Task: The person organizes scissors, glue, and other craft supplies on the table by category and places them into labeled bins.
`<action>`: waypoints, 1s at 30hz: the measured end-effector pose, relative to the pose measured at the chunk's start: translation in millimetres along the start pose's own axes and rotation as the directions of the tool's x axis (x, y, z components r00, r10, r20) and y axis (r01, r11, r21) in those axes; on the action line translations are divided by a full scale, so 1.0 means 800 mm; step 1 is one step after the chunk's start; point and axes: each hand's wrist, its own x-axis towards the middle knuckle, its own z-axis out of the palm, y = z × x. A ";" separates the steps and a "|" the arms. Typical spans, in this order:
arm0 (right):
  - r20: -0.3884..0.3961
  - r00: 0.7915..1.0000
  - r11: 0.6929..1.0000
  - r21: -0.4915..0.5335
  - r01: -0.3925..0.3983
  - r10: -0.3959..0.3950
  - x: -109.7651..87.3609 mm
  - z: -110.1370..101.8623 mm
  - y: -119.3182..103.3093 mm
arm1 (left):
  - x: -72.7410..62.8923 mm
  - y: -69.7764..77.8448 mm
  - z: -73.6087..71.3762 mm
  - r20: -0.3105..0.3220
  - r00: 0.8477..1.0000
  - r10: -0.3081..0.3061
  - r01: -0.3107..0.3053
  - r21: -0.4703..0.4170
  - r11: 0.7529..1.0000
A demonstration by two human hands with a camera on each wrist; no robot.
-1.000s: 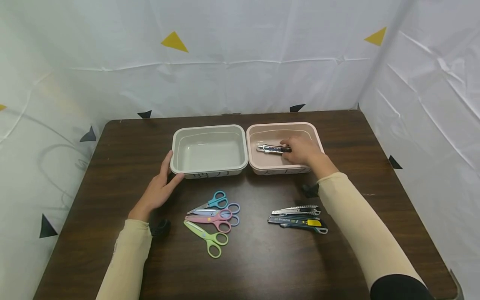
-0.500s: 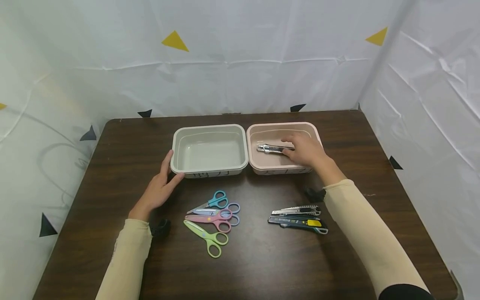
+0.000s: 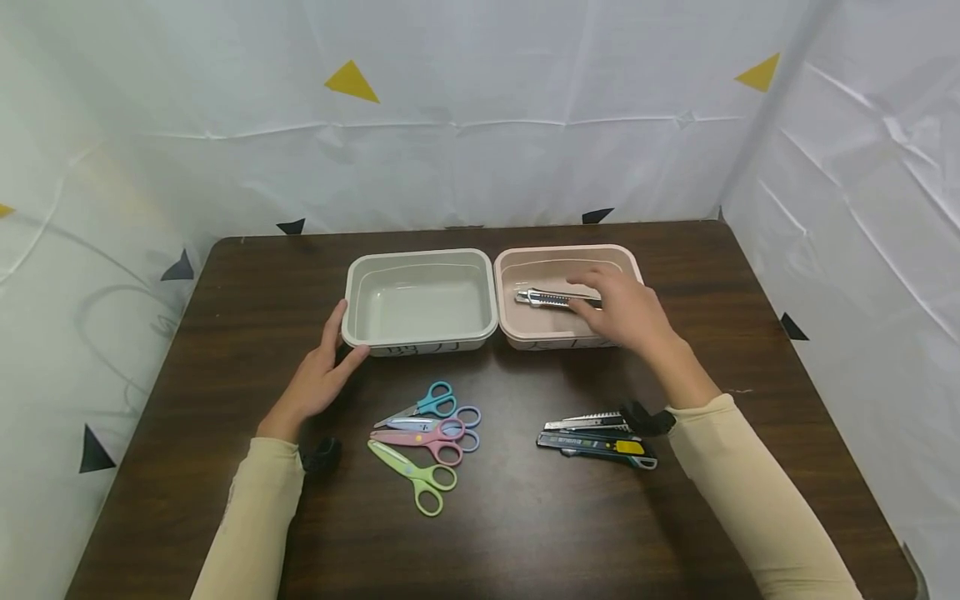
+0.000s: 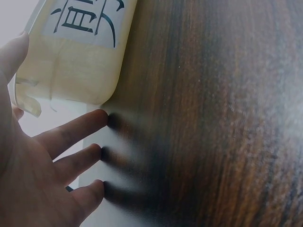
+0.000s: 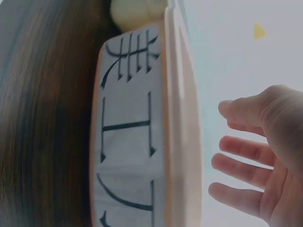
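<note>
At dark wood-grain table (image 3: 495, 542), before creased white sheeting (image 3: 465, 171), hides tail of utility knife (image 3: 551, 298) in pink bin (image 3: 557, 337) behind spread, empty right hand (image 3: 628, 310). Touches grey bin (image 3: 423, 312) with straight-fingered left hand (image 3: 315, 377), gripping nothing.

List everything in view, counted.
Table: one, brown, lower view.
Pale box: one, greyish green, back left of centre.
Pink box: one, pink, right of it.
Labels: two, white, box fronts.
Boxed knife: one, silver, in pink box.
Loose knives: at least two, silver and dark, table right.
Scissors: four, blue, lavender, pink, green, table left.
Sheeting: count unclear, white, back and sides.
Yellow triangles: three, on sheeting.
Black triangles: several, on sheeting.
Sleeves: two, cream, forearms.
Wrist devices: two, black, wrists.
Left hand: one, at pale box.
Right hand: one, over pink box.
</note>
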 end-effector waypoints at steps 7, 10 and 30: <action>-0.060 0.996 0.997 0.011 0.071 -0.070 -0.031 -0.008 -0.015 | -0.003 0.003 0.000 0.000 1.000 0.003 -0.003 -0.010 1.000; -0.076 0.992 0.994 0.001 0.106 -0.105 -0.046 -0.008 -0.020 | -0.003 0.003 0.001 0.003 1.000 0.011 -0.011 -0.017 1.000; 0.091 0.971 0.974 0.071 0.215 -0.221 -0.143 0.024 -0.036 | -0.003 -0.002 0.001 0.004 1.000 0.009 -0.008 -0.021 1.000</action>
